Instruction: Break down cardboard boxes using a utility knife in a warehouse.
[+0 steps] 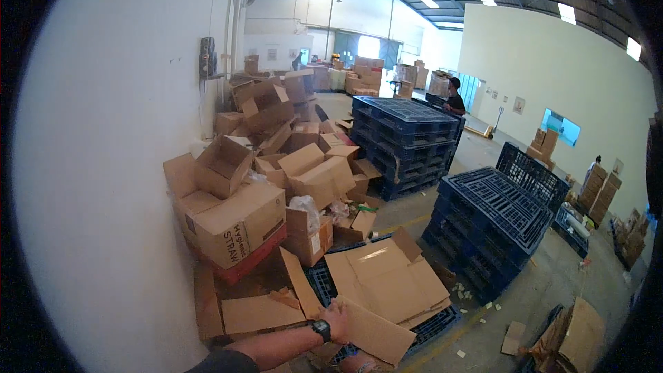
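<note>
My left hand (335, 320), with a dark watch on its wrist, is closed on the left edge of a brown cardboard flap (378, 331). The flap lies against flattened cardboard sheets (387, 278) stacked on a low blue plastic pallet (438, 323). At the bottom edge, part of my right hand (360, 363) shows just under the flap, with its fingers hidden. Left of my left hand stands an open cardboard box (257, 316), its flaps folded out.
A heap of empty boxes (321, 176) leans along the white wall (103, 166). Two stacks of blue pallets (483, 211) (404, 121) stand to the right and ahead. Paper scraps (463, 292) and cardboard pieces (512, 338) litter the floor. Another person (454, 98) stands behind the farther stack.
</note>
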`<move>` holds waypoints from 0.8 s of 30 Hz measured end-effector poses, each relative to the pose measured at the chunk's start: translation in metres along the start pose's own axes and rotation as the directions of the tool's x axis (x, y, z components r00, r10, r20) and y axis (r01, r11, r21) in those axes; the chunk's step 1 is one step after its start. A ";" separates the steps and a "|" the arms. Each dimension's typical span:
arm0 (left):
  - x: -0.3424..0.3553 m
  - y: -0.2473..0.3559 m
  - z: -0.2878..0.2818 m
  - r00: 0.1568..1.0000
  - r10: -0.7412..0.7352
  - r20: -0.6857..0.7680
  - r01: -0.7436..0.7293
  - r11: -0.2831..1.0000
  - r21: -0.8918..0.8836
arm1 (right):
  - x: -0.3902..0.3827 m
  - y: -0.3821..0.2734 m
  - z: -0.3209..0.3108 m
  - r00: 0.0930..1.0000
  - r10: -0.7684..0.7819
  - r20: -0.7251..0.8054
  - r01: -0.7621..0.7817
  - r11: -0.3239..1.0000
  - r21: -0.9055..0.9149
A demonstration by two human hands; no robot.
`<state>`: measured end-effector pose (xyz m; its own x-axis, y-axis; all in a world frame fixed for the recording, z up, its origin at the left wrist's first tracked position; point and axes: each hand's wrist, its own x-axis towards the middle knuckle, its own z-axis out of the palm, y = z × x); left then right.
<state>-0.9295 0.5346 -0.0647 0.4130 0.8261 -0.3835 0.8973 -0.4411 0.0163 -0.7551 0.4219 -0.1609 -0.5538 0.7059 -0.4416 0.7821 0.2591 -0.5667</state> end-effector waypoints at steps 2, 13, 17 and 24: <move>0.016 -0.001 0.016 0.999 0.026 -0.024 -0.025 1.000 0.011 | 0.005 0.010 0.008 1.000 0.003 0.013 -0.003 1.000 0.011; -0.010 0.011 0.001 0.989 0.150 0.007 -0.149 0.985 -0.087 | 0.036 0.058 0.042 0.997 0.003 0.083 -0.008 0.998 0.064; 0.000 0.007 0.001 0.987 0.161 0.002 -0.161 0.987 0.025 | 0.047 0.072 0.050 0.995 0.003 0.104 -0.011 0.997 0.078; 0.002 0.002 -0.008 0.957 0.257 -0.132 -0.254 0.966 0.042 | 0.068 0.076 0.074 0.989 -0.015 0.144 -0.003 0.992 0.125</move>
<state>-0.9255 0.5377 -0.0581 0.6465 0.7239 -0.2409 0.7560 -0.6504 0.0745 -0.7548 0.4407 -0.2859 -0.6007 0.5995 -0.5289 0.7422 0.1723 -0.6477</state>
